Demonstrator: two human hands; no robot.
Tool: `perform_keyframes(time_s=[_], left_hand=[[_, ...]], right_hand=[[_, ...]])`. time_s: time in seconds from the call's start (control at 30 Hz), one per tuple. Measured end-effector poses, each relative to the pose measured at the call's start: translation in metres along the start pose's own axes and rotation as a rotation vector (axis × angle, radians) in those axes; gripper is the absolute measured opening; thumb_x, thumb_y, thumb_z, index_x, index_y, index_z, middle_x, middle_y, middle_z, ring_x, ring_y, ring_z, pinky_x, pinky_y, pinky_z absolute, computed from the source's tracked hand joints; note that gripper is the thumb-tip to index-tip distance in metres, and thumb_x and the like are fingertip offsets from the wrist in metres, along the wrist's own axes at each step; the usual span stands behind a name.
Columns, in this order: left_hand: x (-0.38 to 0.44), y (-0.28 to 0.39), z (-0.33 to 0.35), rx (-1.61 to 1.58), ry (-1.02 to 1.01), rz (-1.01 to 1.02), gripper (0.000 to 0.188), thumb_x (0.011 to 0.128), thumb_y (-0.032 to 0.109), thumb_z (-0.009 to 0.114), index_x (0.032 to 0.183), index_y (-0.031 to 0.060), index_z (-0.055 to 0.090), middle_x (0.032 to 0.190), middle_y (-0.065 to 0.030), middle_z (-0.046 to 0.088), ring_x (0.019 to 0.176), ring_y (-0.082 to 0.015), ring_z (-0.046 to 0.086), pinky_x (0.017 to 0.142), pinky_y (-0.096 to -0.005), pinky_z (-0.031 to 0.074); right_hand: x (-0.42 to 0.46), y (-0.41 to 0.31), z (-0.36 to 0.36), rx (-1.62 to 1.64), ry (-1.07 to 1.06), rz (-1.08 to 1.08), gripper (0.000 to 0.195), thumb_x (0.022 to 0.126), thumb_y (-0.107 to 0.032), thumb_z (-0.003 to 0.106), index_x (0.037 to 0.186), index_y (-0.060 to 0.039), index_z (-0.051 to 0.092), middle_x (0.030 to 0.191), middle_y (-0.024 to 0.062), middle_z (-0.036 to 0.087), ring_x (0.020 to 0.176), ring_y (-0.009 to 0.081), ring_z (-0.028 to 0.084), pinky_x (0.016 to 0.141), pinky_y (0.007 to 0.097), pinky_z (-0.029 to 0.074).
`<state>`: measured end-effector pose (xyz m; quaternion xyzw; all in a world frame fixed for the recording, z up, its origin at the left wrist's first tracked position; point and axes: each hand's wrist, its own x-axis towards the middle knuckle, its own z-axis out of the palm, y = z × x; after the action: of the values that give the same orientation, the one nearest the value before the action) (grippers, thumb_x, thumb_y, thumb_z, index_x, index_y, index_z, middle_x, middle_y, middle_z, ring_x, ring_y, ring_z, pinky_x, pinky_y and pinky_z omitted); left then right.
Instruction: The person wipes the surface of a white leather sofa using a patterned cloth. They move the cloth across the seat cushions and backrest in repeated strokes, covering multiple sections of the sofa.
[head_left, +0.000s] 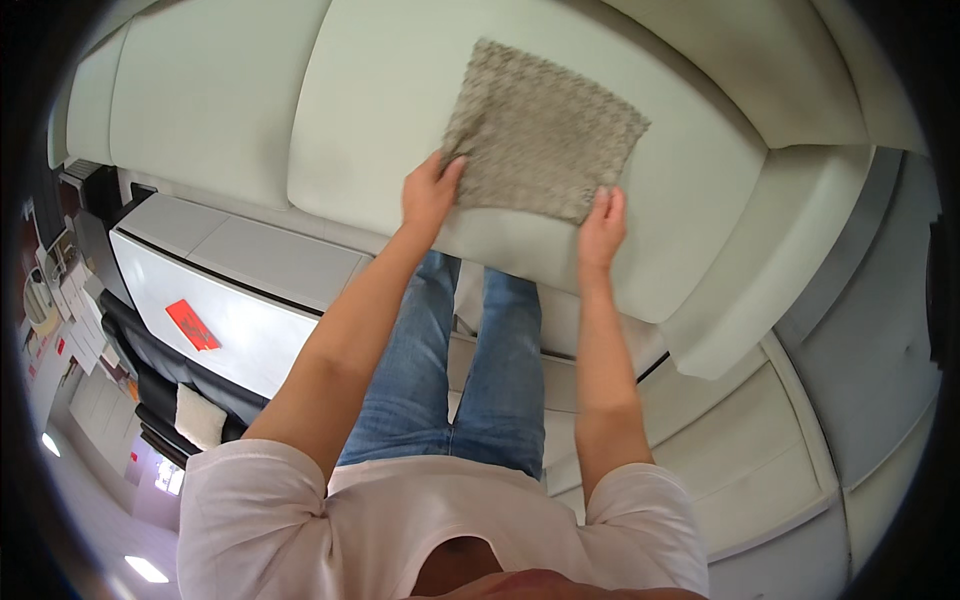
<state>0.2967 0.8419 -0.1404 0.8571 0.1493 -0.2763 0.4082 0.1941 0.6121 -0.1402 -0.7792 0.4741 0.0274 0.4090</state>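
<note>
A square of grey-beige, textured plush fabric (547, 131), possibly a cushion cover, is stretched between my hands over the seat of a pale leather sofa (367, 97). My left hand (431, 191) grips its lower left edge, thumb on top. At its lower right corner, my right hand (604, 225) pinches the fabric between thumb and fingers. The fabric looks slightly blurred, and small folds show near my left thumb. Whether it touches the seat, I cannot tell.
The sofa's armrest (780, 262) curves on the right. To the left stands a white-topped table (247, 341) with a red envelope (192, 325) on it. Beyond it, a black sofa (161, 360) holds a cream cushion (200, 417). My legs are close to the seat's front edge.
</note>
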Motion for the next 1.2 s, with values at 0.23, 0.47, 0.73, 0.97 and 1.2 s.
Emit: perform_keyframes(time_s=[0.23, 0.47, 0.73, 0.97, 1.2], left_hand=[[-0.038, -0.097, -0.049, -0.235, 0.124, -0.238, 0.039, 0.095, 0.033, 0.061, 0.116, 0.0002, 0.062, 0.095, -0.0073, 0.067, 0.083, -0.0136, 0.059, 0.076, -0.0291, 0.047], [-0.041, -0.048, -0.015, -0.492, 0.074, -0.535, 0.049, 0.09, 0.035, 0.065, 0.112, -0.0089, 0.061, 0.107, -0.0151, 0.065, 0.092, -0.0221, 0.062, 0.078, -0.0324, 0.048], [0.001, 0.111, 0.119, -0.331, -0.032, -0.259, 0.05, 0.088, 0.031, 0.062, 0.109, -0.0138, 0.058, 0.105, -0.0247, 0.065, 0.097, -0.0311, 0.062, 0.085, -0.0403, 0.047], [0.008, 0.145, 0.191, 0.142, -0.363, 0.17, 0.038, 0.094, 0.038, 0.058, 0.091, -0.0007, 0.057, 0.081, -0.0128, 0.06, 0.077, -0.0227, 0.055, 0.073, -0.0372, 0.046], [-0.034, 0.06, 0.15, 0.098, -0.361, 0.088, 0.042, 0.095, 0.037, 0.057, 0.079, -0.0017, 0.056, 0.068, -0.0114, 0.055, 0.068, -0.0186, 0.05, 0.067, -0.0354, 0.045]], right_hand=[[-0.073, -0.008, 0.067, -0.003, -0.267, -0.128, 0.033, 0.099, -0.03, 0.051, 0.121, -0.0072, 0.061, 0.099, 0.0204, 0.069, 0.093, 0.035, 0.067, 0.08, 0.0398, 0.051], [0.019, -0.036, 0.047, -0.063, -0.555, -0.366, 0.029, 0.096, -0.029, 0.056, 0.119, -0.0162, 0.065, 0.098, 0.0149, 0.07, 0.09, 0.0333, 0.067, 0.079, 0.0386, 0.052], [0.196, -0.002, -0.056, -0.059, -0.183, -0.352, 0.03, 0.093, -0.029, 0.056, 0.118, -0.013, 0.065, 0.106, 0.0123, 0.07, 0.097, 0.0288, 0.066, 0.087, 0.0364, 0.05], [0.171, 0.115, -0.142, 0.091, 0.235, 0.085, 0.038, 0.095, -0.026, 0.057, 0.122, -0.0004, 0.06, 0.109, 0.0125, 0.067, 0.101, 0.023, 0.063, 0.091, 0.0327, 0.046], [0.023, 0.159, -0.11, 0.187, 0.276, 0.174, 0.04, 0.098, -0.026, 0.056, 0.127, 0.0015, 0.057, 0.118, 0.0147, 0.066, 0.107, 0.0226, 0.063, 0.092, 0.0326, 0.047]])
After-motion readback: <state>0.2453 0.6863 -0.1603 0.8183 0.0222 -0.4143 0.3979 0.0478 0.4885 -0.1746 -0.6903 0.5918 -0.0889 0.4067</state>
